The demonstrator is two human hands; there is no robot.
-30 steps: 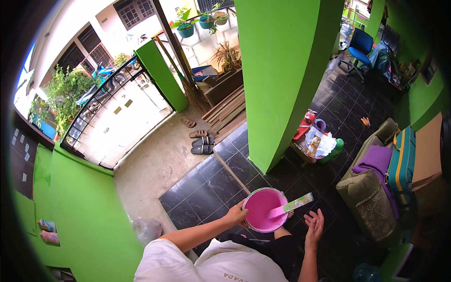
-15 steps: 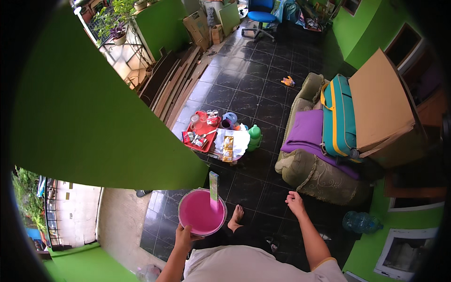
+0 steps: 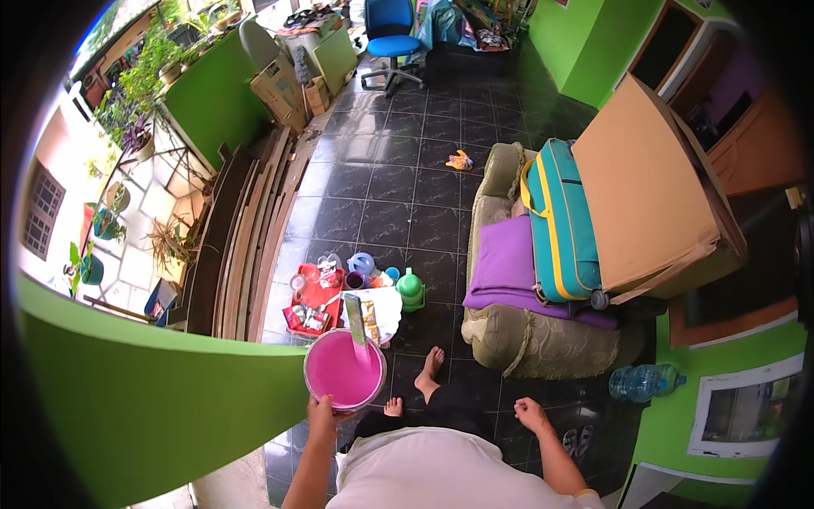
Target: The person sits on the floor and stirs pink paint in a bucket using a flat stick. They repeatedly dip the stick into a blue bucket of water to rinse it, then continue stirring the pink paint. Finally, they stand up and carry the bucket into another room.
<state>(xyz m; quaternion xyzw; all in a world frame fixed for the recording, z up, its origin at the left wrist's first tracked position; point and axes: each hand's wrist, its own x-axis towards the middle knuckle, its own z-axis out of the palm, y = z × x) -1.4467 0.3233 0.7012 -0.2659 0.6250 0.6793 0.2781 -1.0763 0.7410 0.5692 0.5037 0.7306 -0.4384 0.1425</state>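
The left hand [image 3: 322, 413] holds a round bucket of pink paint [image 3: 344, 371] from below, its grip closed on the near rim with the fingers curled under the edge and the thumb over it. The bucket is level and full almost to the brim. A flat stirring stick [image 3: 357, 321] stands in the paint, leaning against the far rim and smeared with pink at its lower end. The right hand [image 3: 532, 415] hangs free to the right of the bucket, well apart from it, its grip loosely open, fingers slack and holding nothing.

Taking the bucket as the landmark: just beyond it on the black tiled floor [image 3: 381, 195] lies a red tray [image 3: 315, 299] of small items, with a white cloth [image 3: 383, 307] and a green watering can [image 3: 410, 289] beside it. A bare foot [image 3: 429, 371] rests on the tiles just right of the bucket. Farther right stands an olive sofa [image 3: 526, 339] bearing a purple cushion [image 3: 506, 259] and a teal suitcase [image 3: 560, 225]. To the left of the bucket rises a bright green wall [image 3: 153, 399].
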